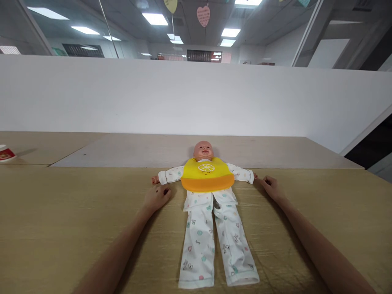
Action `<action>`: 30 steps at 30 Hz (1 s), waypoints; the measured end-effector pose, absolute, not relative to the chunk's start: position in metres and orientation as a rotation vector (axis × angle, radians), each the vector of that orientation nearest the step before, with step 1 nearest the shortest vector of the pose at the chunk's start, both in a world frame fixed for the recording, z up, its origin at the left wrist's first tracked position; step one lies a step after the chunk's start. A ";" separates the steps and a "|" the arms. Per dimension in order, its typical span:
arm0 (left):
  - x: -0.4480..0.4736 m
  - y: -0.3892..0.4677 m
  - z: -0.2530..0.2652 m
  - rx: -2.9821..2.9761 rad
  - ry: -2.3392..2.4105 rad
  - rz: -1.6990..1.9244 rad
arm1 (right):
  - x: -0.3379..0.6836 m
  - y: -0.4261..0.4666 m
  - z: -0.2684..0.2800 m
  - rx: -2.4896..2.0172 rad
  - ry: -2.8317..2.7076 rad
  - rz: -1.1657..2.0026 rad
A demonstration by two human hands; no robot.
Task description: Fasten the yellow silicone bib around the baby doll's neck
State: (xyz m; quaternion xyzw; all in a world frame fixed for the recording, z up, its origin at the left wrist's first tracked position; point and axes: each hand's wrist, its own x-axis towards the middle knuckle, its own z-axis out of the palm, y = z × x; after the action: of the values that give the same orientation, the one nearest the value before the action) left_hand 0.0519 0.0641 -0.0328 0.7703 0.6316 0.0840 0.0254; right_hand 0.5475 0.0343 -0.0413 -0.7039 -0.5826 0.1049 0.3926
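Observation:
A baby doll (203, 149) lies on its back on the wooden table, arms stretched out to both sides. It wears a yellow bib (206, 168) with an orange pocket and a white citrus-slice print. Below the bib show a white patterned top (199, 200) and matching trousers (199, 245), legs laid straight. My left hand (157, 197) rests on the table just below the doll's sleeve at the left, fingers curled in and nothing visible in them. Beside the doll's hand at the right lies my right hand (273, 190), fingers loosely extended towards it; whether they touch is unclear.
A red and white paper cup (6, 153) stands at the far left edge. Behind the table (76, 212) runs a grey board (147, 149), then a low white wall (153, 98) topped by glass. A pink paper heart (203, 16) hangs at the glass.

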 end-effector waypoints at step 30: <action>0.052 0.065 -0.035 2.380 1.960 0.271 | 0.550 0.036 -0.044 -1.803 -1.520 0.239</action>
State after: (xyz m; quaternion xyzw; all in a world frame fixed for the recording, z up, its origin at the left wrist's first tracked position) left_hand 0.0516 0.0652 -0.0347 0.7688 0.6330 0.0875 0.0232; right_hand 0.5498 0.0357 -0.0442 -0.7047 -0.5942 0.0936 0.3762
